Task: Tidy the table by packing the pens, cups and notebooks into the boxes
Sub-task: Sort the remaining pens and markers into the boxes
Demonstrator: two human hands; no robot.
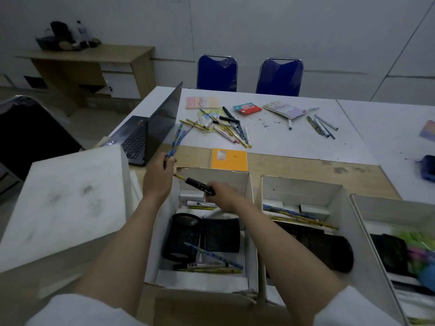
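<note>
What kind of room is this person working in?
Probably an office or classroom-style workroom: a laptop stands open on the white table, two blue chairs face it, and a wooden desk with drawers stands by the bare wall.

Table: white top, wood strip along the near edge. Beyond the fingertips: orange notebook on the wood strip, farther out a pen pile and small notebooks; more pens to their right. Open laptop left of the fingers. Open white boxes stand under and right of them.
</note>
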